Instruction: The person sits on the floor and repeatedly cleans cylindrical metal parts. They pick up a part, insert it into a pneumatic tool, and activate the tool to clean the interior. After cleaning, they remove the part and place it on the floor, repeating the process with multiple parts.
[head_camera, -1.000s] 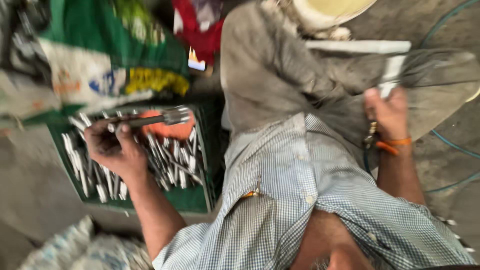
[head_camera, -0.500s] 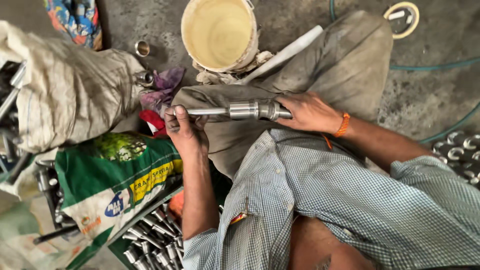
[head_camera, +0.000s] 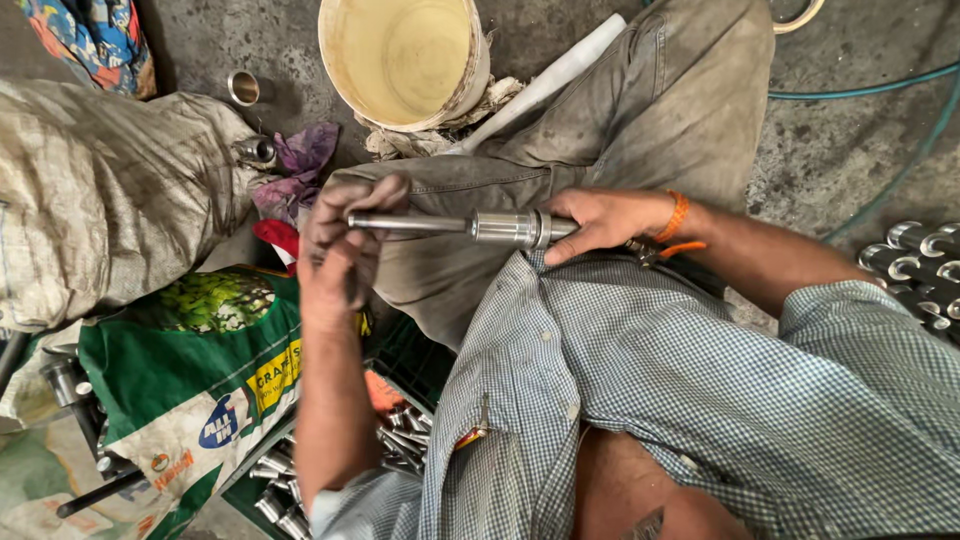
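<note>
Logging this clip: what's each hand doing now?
Left hand: closed on the thin end of the metal shaft.
Right hand: closed on its thick end.

- Slim polished steel rod with thicker ribbed collar (head_camera: 470, 226): bright metal, smooth and glossy, held at both ends by grimy left hand (head_camera: 338, 250) and right hand (head_camera: 600, 220).
- Round cream plastic bucket (head_camera: 405, 60): matt, scuffed and stained inside.
- Grey woven sack (head_camera: 105, 190): coarse fabric, dusty and dull.
- Green printed plastic bag (head_camera: 180, 385): slick, faintly shiny.
- Blue-white checked cotton shirt (head_camera: 650, 390): soft, matt cloth.
- Grey trousers (head_camera: 650, 110): heavy cloth, soiled.
- Short shiny metal tubes in green crate (head_camera: 395, 440): smooth, reflective.
- Concrete floor (head_camera: 850, 130): rough, grey, matt.
</note>
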